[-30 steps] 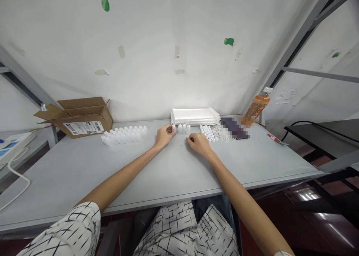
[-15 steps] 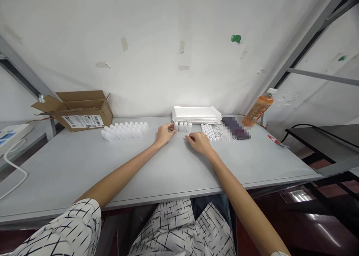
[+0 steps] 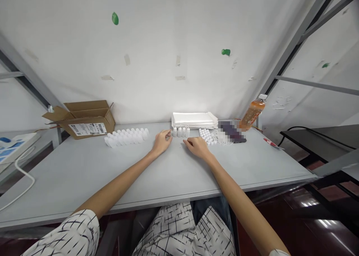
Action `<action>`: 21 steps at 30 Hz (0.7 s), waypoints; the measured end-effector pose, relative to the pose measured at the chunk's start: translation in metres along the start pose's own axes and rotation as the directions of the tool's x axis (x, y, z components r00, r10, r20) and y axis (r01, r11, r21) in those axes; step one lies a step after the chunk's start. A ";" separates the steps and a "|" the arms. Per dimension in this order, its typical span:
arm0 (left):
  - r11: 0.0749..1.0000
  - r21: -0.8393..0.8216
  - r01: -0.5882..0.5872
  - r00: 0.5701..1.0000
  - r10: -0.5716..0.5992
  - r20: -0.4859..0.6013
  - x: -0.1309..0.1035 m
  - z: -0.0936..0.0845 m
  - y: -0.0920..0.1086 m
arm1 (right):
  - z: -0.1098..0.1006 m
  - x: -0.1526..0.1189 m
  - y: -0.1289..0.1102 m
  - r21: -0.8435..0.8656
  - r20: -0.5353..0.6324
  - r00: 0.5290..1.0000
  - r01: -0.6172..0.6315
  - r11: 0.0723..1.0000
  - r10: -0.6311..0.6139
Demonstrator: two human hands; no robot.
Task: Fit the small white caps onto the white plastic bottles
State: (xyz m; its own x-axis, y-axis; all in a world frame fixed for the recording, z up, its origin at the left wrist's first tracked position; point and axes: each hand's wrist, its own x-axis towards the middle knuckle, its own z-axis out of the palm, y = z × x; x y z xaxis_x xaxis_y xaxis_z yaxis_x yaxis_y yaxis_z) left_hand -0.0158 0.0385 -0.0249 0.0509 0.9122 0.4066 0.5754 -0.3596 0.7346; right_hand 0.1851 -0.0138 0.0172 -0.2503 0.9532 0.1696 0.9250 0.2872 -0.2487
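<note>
A long grey surface (image 3: 174, 173) runs along the wall in front of the person. At its far left sits an opened cardboard box (image 3: 86, 125), and against the wall lies a stack of white packets (image 3: 193, 119). Small white bottles in close rows (image 3: 127, 137) stand near the box; an orange drink bottle (image 3: 254, 113) is off to the right. The left hand (image 3: 161, 142) has its fingers parted, released, just beside a short line of four white bottles (image 3: 179, 131) standing upright before the packets. The right hand (image 3: 198, 147) rests nearby, fingers loosely curled; I can't tell whether they grip anything. Tiny white pieces (image 3: 206, 135) cluster beyond it.
</note>
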 end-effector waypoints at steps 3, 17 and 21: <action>0.970 0.164 -0.181 0.983 0.185 -0.010 -0.010 -0.007 -0.001 | 0.002 -0.001 0.000 -0.022 -0.017 1.000 0.026 0.999 -0.026; 0.593 0.683 -0.427 0.778 0.626 -0.058 -0.038 -0.106 -0.012 | 0.011 0.000 0.005 -0.021 -0.019 0.997 0.072 0.997 -0.072; 0.690 0.686 -0.232 0.837 0.501 -0.221 -0.035 -0.120 -0.026 | 0.009 -0.001 0.004 -0.016 -0.012 0.998 0.069 0.997 -0.069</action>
State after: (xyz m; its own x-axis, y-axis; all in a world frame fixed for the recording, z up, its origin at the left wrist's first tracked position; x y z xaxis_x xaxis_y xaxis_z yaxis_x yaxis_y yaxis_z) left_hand -0.1308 -0.0075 0.0068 0.1509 0.5396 0.8283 0.9448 -0.3252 0.0398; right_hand 0.1864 -0.0123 0.0073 -0.3104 0.9297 0.1983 0.9098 0.3510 -0.2215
